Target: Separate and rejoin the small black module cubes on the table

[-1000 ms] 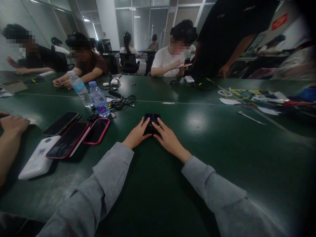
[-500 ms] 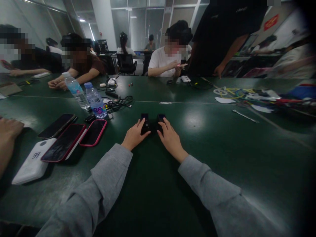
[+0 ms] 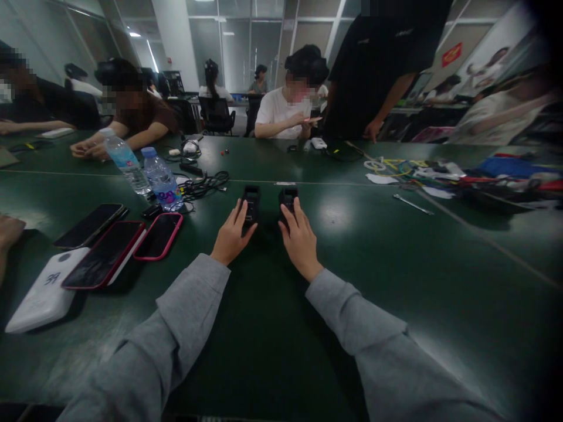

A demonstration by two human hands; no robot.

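Note:
Two small black devices (image 3: 251,199) stand side by side on the green table, a narrow gap between them; I cannot tell their kind. My left hand (image 3: 231,234) touches the near end of the left device, fingers stretched along its left edge and thumb apart at its lower right. Over the right black device (image 3: 288,194) lies my right hand (image 3: 301,240), its fingers spread on the near part and thumb out to the left. Both palms face down, and neither hand is wrapped round its device. The fingers hide the lower part of the right device.
To the left lie a pink-edged phone (image 3: 159,236), a red-edged phone (image 3: 103,255), a black phone (image 3: 89,225) and a white power bank (image 3: 46,290). Two bottles (image 3: 162,179) stand behind, beside black cables (image 3: 204,184). A wrench (image 3: 413,204) and tangled wires lie right. People sit opposite.
Both devices sit slightly farther forward, and more of their upper ends shows. My fingers cover less of the left device. The view has shifted a little to the right.

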